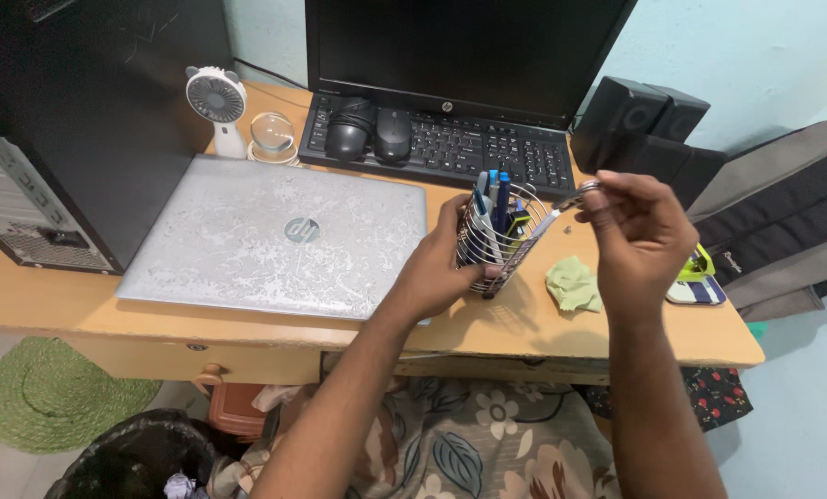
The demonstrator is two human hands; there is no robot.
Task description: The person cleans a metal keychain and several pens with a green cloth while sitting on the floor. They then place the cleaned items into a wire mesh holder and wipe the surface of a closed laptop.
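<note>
A wooden desk (80,310) spans the frame. At upper left stands a black computer tower (90,111); at upper centre, a dark monitor (459,46) above a black keyboard (469,148) bearing two mice (372,134). A closed silver laptop (275,236) lies centre left. Black speakers (640,125) sit at upper right, a grey backpack (783,217) at the right edge. At centre, the left hand (436,268) is wrapped around a tilted wire pen holder (496,245) filled with pens, lifted just above the desk. The right hand (640,231), right of centre, pinches a slim pen-like item (561,211) whose tip reaches the holder's rim. A white handheld fan (217,106) and a crumpled green cloth (572,282) complete the desk.
</note>
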